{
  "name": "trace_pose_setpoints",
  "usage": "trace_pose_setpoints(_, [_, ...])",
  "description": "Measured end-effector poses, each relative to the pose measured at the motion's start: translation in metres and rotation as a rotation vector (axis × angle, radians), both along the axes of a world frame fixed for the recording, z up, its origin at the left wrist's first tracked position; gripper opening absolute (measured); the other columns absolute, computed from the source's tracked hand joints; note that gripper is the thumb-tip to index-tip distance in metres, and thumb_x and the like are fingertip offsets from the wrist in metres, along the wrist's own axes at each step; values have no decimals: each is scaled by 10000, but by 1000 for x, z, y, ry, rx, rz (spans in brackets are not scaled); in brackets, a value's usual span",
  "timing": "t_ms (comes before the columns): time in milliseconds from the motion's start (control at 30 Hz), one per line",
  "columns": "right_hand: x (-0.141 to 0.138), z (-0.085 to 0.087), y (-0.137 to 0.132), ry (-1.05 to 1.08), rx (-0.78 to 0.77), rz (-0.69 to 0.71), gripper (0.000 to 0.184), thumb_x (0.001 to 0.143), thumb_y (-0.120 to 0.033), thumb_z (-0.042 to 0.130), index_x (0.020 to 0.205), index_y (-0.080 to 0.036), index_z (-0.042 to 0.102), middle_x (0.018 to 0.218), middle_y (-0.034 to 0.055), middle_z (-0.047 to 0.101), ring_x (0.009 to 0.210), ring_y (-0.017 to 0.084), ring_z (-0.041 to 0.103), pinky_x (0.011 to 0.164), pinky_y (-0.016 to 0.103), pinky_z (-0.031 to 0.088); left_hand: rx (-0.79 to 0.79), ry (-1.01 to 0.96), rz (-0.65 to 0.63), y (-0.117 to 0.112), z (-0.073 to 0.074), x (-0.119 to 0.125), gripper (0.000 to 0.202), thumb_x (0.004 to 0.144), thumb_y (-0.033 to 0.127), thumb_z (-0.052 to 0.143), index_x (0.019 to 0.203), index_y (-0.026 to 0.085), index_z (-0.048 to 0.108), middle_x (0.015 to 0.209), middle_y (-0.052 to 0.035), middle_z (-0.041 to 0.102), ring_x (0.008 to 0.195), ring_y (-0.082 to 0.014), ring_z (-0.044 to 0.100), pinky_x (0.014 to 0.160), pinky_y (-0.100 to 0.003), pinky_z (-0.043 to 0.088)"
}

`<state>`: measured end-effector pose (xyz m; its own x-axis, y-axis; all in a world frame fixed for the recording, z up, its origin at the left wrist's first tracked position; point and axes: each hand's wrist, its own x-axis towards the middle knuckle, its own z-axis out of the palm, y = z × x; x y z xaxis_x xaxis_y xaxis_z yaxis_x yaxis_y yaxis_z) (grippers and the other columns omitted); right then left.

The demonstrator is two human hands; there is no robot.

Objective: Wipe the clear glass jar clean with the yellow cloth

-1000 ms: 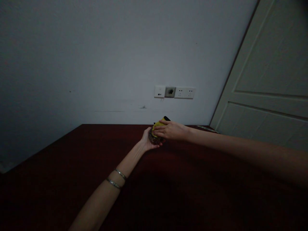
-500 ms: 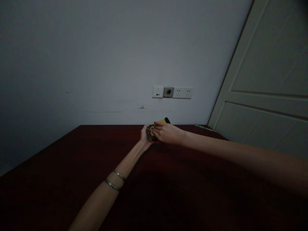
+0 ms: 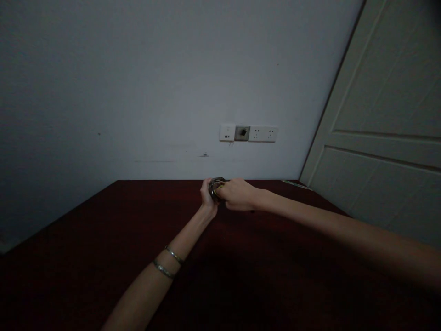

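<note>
My left hand [image 3: 206,194] is wrapped around a dark, shiny round object [image 3: 215,180], held over the far part of a dark red tabletop [image 3: 155,216]. It looks like a small cup or jar, but dim light and my fingers keep its kind from showing. My right hand [image 3: 238,194] is closed, its fingers at the face or mouth of the round object. A little of a yellow piece [image 3: 220,187], perhaps cloth, shows by the right fingertips; most of it is hidden by that hand. Two bangles [image 3: 168,262] circle my left forearm.
A pale wall [image 3: 155,92] rises behind the table's far edge. On it sits a row of wall sockets [image 3: 257,134]. A light panelled door [image 3: 386,115] stands at the right, and a thin patterned strip [image 3: 295,184] lies near the far right corner.
My right hand has turned over, and the yellow piece with its black end, earlier sticking out above the hand, is now mostly covered. My left hand stays around the round object.
</note>
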<state>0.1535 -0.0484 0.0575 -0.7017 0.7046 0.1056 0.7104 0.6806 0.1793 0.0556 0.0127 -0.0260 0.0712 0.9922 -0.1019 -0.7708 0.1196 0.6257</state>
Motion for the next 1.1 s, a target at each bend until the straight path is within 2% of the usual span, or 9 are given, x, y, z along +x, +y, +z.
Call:
trace_pose_setpoints(100, [-6, 5, 8, 199, -202, -148, 236, 685, -100, 490, 823, -97, 681, 867, 164, 704, 784, 240, 635, 644, 293, 393, 33, -33, 58, 1, -3, 2, 272, 774, 357, 473, 616, 158, 571, 513, 23, 568, 417, -94, 499, 430, -194, 347])
trace_pose_setpoints(200, [-13, 5, 19, 348, -298, -250, 215, 703, -128, 467, 743, -110, 678, 737, 111, 690, 695, 195, 620, 605, 261, 390, 28, -56, 119, 2, -6, 1, 270, 781, 352, 471, 626, 158, 578, 526, 13, 573, 436, -110, 520, 430, -202, 356])
trace_pose_setpoints(433, [-18, -8, 43, 755, -587, -438, 229, 634, -63, 425, 731, -77, 632, 519, 28, 575, 512, 137, 546, 520, 225, 436, 15, -100, 217, -2, -8, 1, 297, 809, 348, 415, 670, 161, 598, 590, 6, 598, 512, -114, 568, 504, -203, 418])
trace_pose_setpoints(567, [-6, -18, 45, 945, -747, -451, 225, 651, -67, 387, 730, -88, 596, 512, 46, 573, 511, 156, 575, 571, 261, 519, 2, -46, 183, -7, -9, 3, 328, 818, 394, 408, 708, 163, 614, 608, 4, 614, 495, -129, 566, 478, -223, 420])
trace_pose_setpoints(733, [18, -22, 37, 1073, -822, -412, 287, 678, -84, 348, 796, -68, 609, 538, 92, 606, 562, 193, 617, 640, 313, 551, -63, 96, 20, -4, -7, 1, 341, 816, 426, 397, 739, 170, 609, 576, -8, 616, 455, -152, 568, 439, -243, 434])
trace_pose_setpoints(867, [40, -10, 34, 1140, -741, -367, 430, 652, -83, 354, 998, -16, 600, 688, 120, 667, 655, 191, 647, 671, 296, 542, -131, 176, -188, 6, -5, -11, 435, 806, 471, 332, 787, 151, 628, 563, -76, 631, 432, -207, 584, 387, -283, 433])
trace_pose_setpoints(967, [52, -5, 37, 1186, -568, -359, 546, 655, -95, 391, 1179, -26, 526, 915, 143, 688, 771, 201, 659, 699, 300, 533, -164, 176, -329, 13, -8, -21, 482, 806, 446, 317, 874, 98, 643, 647, -170, 674, 448, -229, 601, 379, -295, 441])
trace_pose_setpoints(1033, [56, -9, 39, 1094, -300, -295, 570, 661, -91, 429, 1223, -68, 522, 1044, 138, 681, 862, 220, 659, 760, 335, 531, -189, 170, -396, 17, -12, -26, 494, 814, 440, 306, 931, 91, 635, 677, -187, 682, 482, -243, 622, 386, -309, 459])
trace_pose_setpoints(1100, [58, -18, 42, 826, -4, -72, 571, 692, -65, 448, 1257, -109, 520, 1191, 143, 640, 1015, 235, 632, 885, 371, 499, -204, 160, -482, 21, -17, -28, 487, 821, 433, 315, 970, 86, 623, 708, -200, 685, 540, -265, 650, 390, -314, 470])
